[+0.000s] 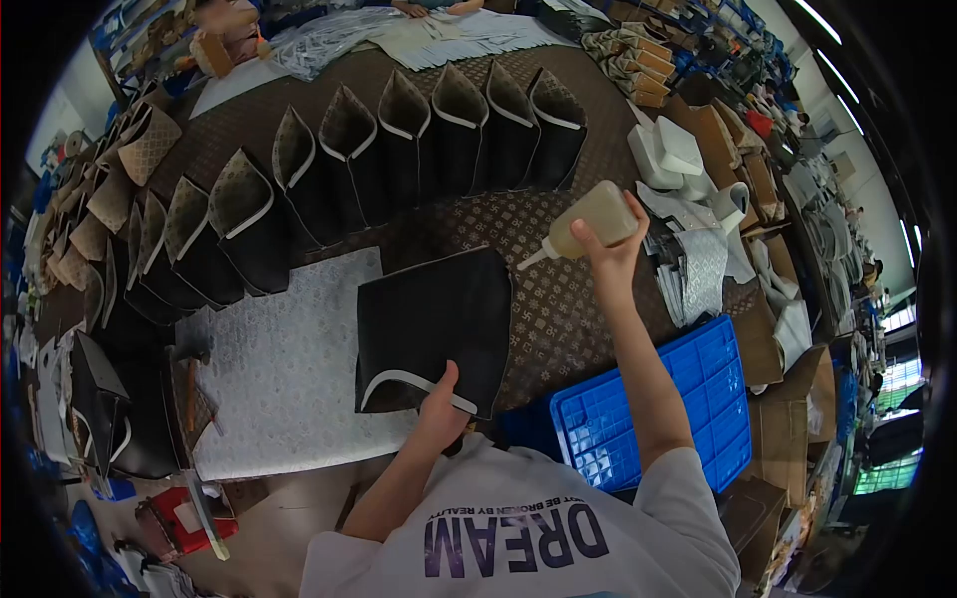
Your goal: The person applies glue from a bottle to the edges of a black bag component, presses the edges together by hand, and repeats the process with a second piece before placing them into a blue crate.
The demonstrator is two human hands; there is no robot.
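Observation:
My right hand (615, 247) is wrapped round a translucent squeeze bottle (595, 221) of pale yellowish liquid. The bottle tilts, its narrow nozzle pointing down and left above the brown patterned table cover. My left hand (439, 411) grips the near edge of a black bag panel (434, 317), thumb on top and the other fingers out of sight beneath. A curved white strip (399, 377) runs along that near edge. The panel lies flat, partly over a pale patterned sheet (274, 369). Nozzle and panel are apart.
Several black open-topped pouches (351, 179) with patterned linings stand in an arc behind the panel. A blue plastic lid (653, 404) lies at my right. White containers (670, 149) and silvery sheets (701, 274) stand at the right edge. A co-worker (227, 35) is at the far side.

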